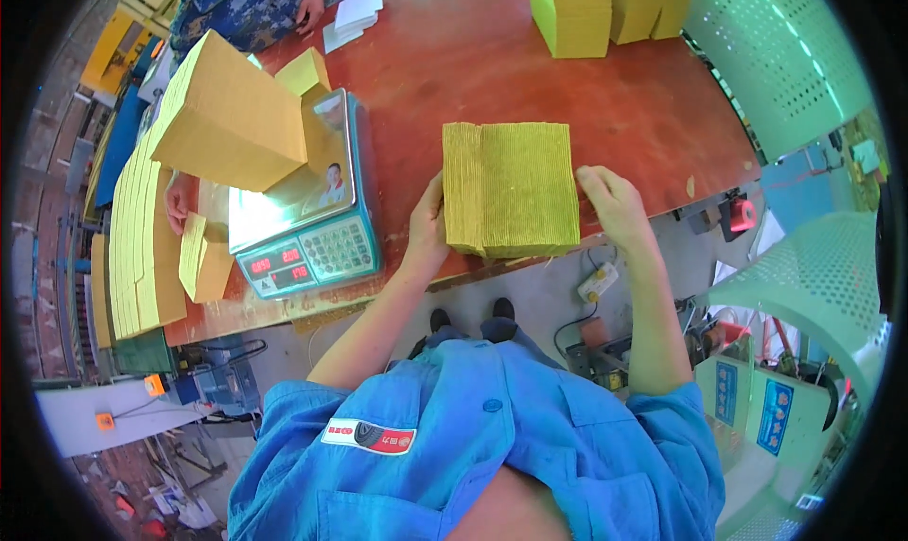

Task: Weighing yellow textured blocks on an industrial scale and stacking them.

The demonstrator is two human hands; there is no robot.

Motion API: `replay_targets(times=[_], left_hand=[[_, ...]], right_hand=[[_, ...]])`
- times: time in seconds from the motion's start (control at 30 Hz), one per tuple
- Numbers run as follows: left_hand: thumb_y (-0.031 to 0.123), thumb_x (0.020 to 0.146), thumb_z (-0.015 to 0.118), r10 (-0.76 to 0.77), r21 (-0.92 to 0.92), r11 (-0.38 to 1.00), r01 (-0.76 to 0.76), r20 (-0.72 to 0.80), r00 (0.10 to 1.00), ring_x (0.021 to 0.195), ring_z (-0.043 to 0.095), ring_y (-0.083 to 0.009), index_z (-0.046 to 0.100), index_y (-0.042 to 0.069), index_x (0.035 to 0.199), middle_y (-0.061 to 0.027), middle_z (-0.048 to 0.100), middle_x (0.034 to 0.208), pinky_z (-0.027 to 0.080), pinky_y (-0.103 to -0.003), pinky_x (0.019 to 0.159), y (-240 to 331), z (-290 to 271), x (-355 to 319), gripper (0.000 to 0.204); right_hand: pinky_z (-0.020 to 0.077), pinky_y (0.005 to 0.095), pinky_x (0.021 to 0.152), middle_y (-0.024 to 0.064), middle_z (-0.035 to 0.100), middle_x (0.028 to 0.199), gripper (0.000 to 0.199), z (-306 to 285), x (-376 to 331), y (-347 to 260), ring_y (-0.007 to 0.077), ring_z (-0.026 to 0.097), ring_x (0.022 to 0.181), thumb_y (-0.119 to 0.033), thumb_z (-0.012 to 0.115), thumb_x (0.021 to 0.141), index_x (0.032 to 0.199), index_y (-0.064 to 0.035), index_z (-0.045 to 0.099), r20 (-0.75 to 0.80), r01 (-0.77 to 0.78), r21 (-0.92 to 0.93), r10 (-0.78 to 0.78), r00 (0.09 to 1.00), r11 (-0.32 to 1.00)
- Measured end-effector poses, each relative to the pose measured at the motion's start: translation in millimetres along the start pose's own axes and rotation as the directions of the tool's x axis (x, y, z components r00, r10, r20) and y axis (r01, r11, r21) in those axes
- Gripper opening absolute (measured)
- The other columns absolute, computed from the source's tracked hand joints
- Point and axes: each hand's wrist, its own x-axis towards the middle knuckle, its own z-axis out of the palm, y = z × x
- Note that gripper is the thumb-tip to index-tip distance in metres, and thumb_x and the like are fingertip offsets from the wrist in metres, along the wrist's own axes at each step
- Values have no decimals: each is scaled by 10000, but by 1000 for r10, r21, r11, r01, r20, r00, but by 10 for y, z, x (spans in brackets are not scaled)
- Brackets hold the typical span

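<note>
Reddish-brown table (pixel 530 78) in a workshop, seen from above; grey floor and a power strip (pixel 598 281) lie below its near edge. Centre: a thick stack of yellow paper sheets (pixel 515 189) lies flat at the near edge of the table, its left portion slightly offset from the rest, forming a visible step. The left hand (pixel 427 227) presses against the stack's left side, fingers (pixel 437 196) together and flat on the paper edge. The right hand (pixel 610 200) meets the stack's right side, fingers (pixel 588 177) curled and closed against its upper right corner. Both hands thus clamp the stack between them.

Beyond the left fingers stands a teal electronic scale (pixel 307 196) with a lit display; a large yellow block of paper (pixel 227 115) rests partly on its platform. Farther left, tall ranks of yellow sheets (pixel 142 248) stand on edge, with another person's hand (pixel 176 202) among them. Beyond the right fingers, at the far edge of the table, stand further yellow stacks (pixel 605 7); white slips (pixel 352 16) lie near a second person.

Judged progress: many stacks appear already formed, while the one between the hands seems only partly squared, its offset layer not yet aligned.
</note>
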Motion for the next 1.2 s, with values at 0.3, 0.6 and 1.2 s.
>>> replay_targets(times=[0.3,0.6,1.2], left_hand=[[122,976,482,-162,-154,977,148,-84,983,1103,578,-161,524,16,1328,-73,611,1228,445,-287,950,254,237,11,370],[-13,961,421,75,-84,993,-80,-68,995,1283,464,-202,484,-9,1358,-104,513,1379,338,-304,1076,39,-51,58,402],[116,802,632,644,635,546,-547,99,759,898,588,-342,625,28,1186,-187,588,1160,495,-416,820,1908,-337,-586,394]], right_hand=[[367,292,1041,97,567,1300,459,385,2,46,157,507,1210,-304,419,1043,1347,36,481,59,156,405,-196,979,901],[368,359,1068,94,498,1375,506,401,180,188,203,461,1285,-359,351,1043,1415,-18,397,-6,191,868,-376,927,458],[323,477,1112,95,380,1489,620,1182,-328,-306,303,423,1319,-496,402,973,1452,-106,355,111,-91,993,-374,921,72]])
